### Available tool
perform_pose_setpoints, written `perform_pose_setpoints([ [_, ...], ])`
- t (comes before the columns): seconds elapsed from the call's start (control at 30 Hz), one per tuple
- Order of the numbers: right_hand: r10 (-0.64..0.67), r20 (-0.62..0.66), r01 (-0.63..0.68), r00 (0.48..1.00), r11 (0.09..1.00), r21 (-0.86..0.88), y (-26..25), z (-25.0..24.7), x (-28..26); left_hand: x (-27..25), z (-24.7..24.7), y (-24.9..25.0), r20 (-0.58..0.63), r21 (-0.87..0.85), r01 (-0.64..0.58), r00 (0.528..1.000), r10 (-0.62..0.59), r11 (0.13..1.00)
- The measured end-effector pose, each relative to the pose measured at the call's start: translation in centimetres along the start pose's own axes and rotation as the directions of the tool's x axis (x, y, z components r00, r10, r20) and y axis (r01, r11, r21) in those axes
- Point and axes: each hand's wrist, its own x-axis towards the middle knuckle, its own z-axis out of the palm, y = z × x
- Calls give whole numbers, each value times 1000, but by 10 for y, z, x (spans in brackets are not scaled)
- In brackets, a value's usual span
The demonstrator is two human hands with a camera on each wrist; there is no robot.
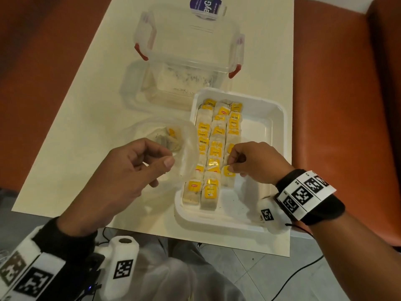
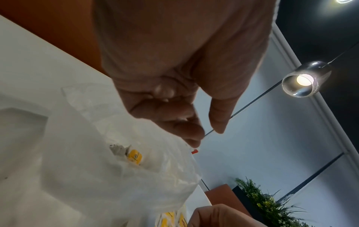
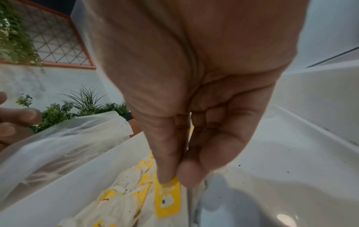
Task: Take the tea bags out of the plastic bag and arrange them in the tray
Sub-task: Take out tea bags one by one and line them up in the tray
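Observation:
A white tray (image 1: 264, 131) on the table holds three rows of tea bags (image 1: 213, 148) with yellow tags along its left side. My right hand (image 1: 233, 168) is low in the tray and pinches the yellow tag of a tea bag (image 3: 168, 198) at the near end of the third row. My left hand (image 1: 167, 161) pinches the rim of the clear plastic bag (image 1: 186, 148) and holds its mouth up, just left of the tray. A few tea bags (image 2: 134, 155) lie inside the bag.
A clear storage box (image 1: 191, 46) with red latches stands behind the tray, with a blue-labelled packet (image 1: 205, 6) beyond it. Orange seats flank the white table (image 1: 76, 127). The tray's right half is bare white.

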Motion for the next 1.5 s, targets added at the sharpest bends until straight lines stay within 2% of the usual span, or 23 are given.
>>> perform_pose_setpoints([
  [0.2,38,5,-38,999,999,-35,-3,-5,0,4,-10,3,-47,85,-6,999,10,996],
  [0.3,47,5,-47,999,998,-43,-6,-7,-1,11,-20,-4,-84,308,-5,996,33,951],
  [0.4,44,-14,-45,999,998,-42,-11,-10,-5,18,-26,-14,-105,606,-5,991,87,796],
  [0.47,12,-66,-13,998,1000,-13,-19,-14,-10,25,-25,-22,-92,713,-32,986,139,701],
  [0.57,-73,-186,101,980,984,148,-46,-17,-17,42,-12,-31,1,784,-103,986,165,612],
  [0.67,-115,-285,180,952,960,213,-78,-17,-14,64,6,-29,54,875,-133,982,180,465],
  [0.83,-132,-276,185,952,967,176,-95,-14,8,87,24,-27,70,940,-137,974,217,312],
  [1.0,-178,-313,235,933,960,152,-88,-15,10,104,23,-31,43,928,-104,984,174,359],
  [1.17,-282,-304,326,910,940,104,-90,-13,9,105,18,-36,-10,912,-81,976,219,403],
  [1.27,-324,-254,327,911,944,-31,-95,-11,11,105,14,-41,-53,899,-50,974,222,435],
  [1.37,-314,-220,270,924,940,-209,-101,-12,14,104,8,-47,-58,883,-64,968,243,465],
  [1.5,-308,-236,220,922,916,-334,-107,-14,17,101,-4,-47,-40,796,-150,954,297,587],
])
